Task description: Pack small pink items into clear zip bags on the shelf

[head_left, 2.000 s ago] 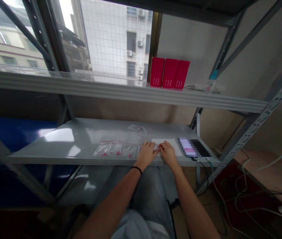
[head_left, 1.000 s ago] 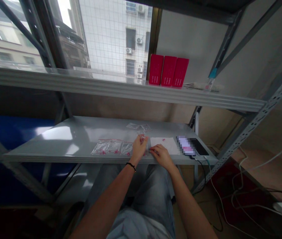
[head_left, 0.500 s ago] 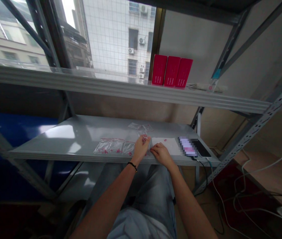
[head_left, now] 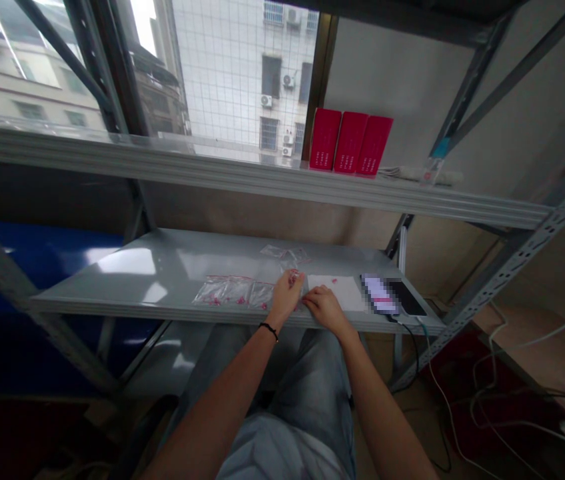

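Note:
Near the front edge of the grey shelf, my left hand (head_left: 286,295) is closed on a clear plastic zip bag (head_left: 293,274) with red on it, mostly hidden by the fingers. Close by on its right, my right hand (head_left: 324,307) has its fingers pinched together at the bag's lower right side; what sits between the fingertips is too small to make out. Left of my hands lie several flat clear bags (head_left: 236,288), each with a small pink-red piece at the bottom. A tiny pink-red piece (head_left: 334,281) rests on a white sheet (head_left: 347,299).
More clear bags (head_left: 285,254) lie behind my hands. To the right are a lit phone (head_left: 379,295), blurred out, and a dark flat device (head_left: 407,297), with cables (head_left: 415,353) hanging down. Three red boxes (head_left: 351,141) stand on the upper shelf (head_left: 242,173).
The whole view has shifted slightly. Both hands keep nearly the same place and grip over the shelf.

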Available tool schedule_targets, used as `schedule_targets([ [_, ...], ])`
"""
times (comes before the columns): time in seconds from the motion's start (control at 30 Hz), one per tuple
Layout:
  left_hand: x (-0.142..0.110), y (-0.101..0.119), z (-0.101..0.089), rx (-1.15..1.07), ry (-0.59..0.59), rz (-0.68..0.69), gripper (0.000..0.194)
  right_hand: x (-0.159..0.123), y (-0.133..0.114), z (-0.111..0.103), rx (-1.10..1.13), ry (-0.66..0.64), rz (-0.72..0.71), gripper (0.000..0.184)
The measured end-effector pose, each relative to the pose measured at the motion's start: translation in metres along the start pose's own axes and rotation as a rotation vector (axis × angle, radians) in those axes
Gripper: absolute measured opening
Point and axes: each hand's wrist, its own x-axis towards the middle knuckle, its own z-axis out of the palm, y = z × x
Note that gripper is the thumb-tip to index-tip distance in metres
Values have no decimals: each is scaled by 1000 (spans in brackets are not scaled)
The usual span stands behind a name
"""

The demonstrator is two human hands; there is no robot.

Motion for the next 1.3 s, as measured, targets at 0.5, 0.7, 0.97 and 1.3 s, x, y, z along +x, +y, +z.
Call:
schedule_targets([
  [0.5,0,-1,0,-38,-12,-3,27,3,-2,-4,39,-37,-78,17],
  [0.7,1,-2,-1,-83,-17,-11,29,11,-10,-6,69,-41,-101,15],
  [0.97,-6,4,-7,-194,-77,16,42,13,21,-63,163,219,106,26],
  [1.3,-5,9,-12,-287,-142,73,37,54,-12,-78,388,62,-97,26],
])
